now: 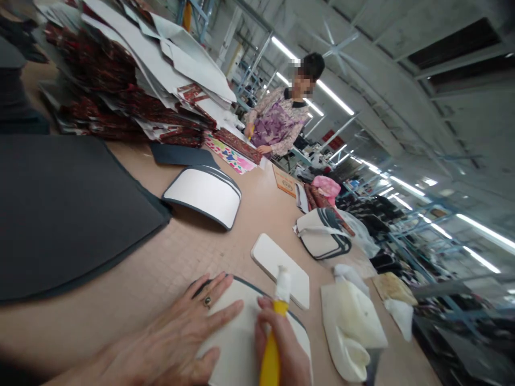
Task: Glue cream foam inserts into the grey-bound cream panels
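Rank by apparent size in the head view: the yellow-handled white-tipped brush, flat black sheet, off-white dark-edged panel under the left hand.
1. Flat black sheet, even cropped
2. Off-white panel, partly hidden
3. Yellow-handled brush

This is a textile workshop: a high pile of cut fabric pieces (116,75) lies toward the far left corner of the worktable (257,209), a co-worker (281,118) stands beyond its far edge, and fluorescent tubes (335,97) light the hall.

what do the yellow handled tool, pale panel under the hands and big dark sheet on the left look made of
Yellow-handled tool: probably a plastic handle, smooth, evenly coloured; its white end is too blurred to tell.
Pale panel: perhaps card or stiff fabric, matt, its face free of glare.
Dark sheet: foam or fabric maybe, matt, no bright reflections.
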`<state>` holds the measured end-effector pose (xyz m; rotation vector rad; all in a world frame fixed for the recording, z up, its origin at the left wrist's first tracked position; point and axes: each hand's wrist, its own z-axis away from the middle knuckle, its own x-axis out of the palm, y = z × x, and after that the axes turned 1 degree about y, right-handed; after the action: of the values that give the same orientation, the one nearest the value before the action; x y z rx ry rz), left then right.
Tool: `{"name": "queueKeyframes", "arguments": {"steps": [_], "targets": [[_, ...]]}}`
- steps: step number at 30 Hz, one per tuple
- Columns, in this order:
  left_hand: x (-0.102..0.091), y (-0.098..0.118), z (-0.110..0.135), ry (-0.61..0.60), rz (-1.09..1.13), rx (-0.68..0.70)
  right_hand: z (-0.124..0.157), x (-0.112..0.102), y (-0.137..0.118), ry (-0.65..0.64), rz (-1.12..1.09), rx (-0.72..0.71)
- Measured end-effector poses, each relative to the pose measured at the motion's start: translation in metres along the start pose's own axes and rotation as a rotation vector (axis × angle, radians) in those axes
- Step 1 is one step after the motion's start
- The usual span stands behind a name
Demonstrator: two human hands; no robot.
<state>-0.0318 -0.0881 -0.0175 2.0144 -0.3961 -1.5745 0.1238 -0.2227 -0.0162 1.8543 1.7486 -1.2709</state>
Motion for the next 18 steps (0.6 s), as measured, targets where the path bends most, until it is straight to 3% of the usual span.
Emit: {"name": "queueKeyframes", "arguments": {"steps": [3, 5, 11, 15, 18], "targets": [[0.008, -0.006, -0.002, 0.065, -0.047, 0.065, -0.005, 0.008, -0.015, -0.181, -0.026, -0.086], [0.015, -0.011, -0.004, 0.108, -0.071, 0.103, 0.000, 0.007, -0.010, -0.211, -0.039, -0.082], [0.014, -0.015, -0.003, 0.094, -0.128, 0.078, 0.037, -0.010, 0.039, 0.026, -0.086, 0.275], [-0.008, 0.000, -0.008, -0.027, -0.173, 0.060, 0.045, -0.006, 0.056, 0.124, -0.167, 0.270], [-0.020, 0.029, -0.026, -0.014, -0.221, 0.054, 0.042, -0.004, 0.055, 0.156, -0.186, 0.240]]}}
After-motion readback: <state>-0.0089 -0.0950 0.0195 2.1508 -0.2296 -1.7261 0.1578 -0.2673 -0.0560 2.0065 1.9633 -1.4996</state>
